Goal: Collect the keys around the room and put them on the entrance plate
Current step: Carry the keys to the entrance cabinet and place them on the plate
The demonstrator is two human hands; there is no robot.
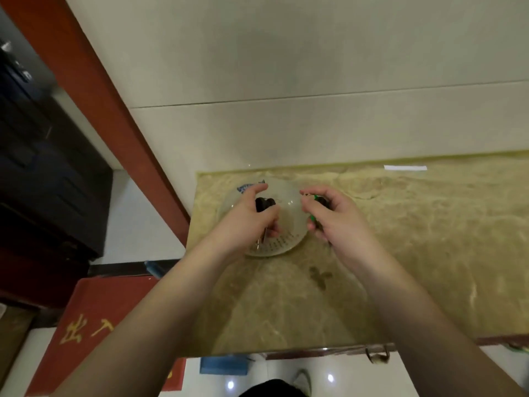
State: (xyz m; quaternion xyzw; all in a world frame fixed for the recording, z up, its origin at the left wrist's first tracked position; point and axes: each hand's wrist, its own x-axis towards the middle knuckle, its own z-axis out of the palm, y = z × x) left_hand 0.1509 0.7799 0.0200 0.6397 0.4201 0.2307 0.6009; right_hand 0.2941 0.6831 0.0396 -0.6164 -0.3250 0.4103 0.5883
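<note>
A white round plate [292,227] with small dark writing and a blue pattern at its far rim stands on the left end of a beige marble counter [415,239]. My left hand [252,217] hovers over the plate, closed on a dark key fob [264,204] with metal keys hanging below the palm. My right hand [333,217] is at the plate's right rim, closed on a bunch of keys with a green tag [315,207]. Most of both key bunches is hidden by my fingers.
A white tiled wall rises behind the counter. A red door frame [94,96] runs diagonally at the left, with a dark door [37,156] beyond. A red doormat [86,325] lies on the white floor. A metal drawer handle [378,355] shows under the counter's front edge.
</note>
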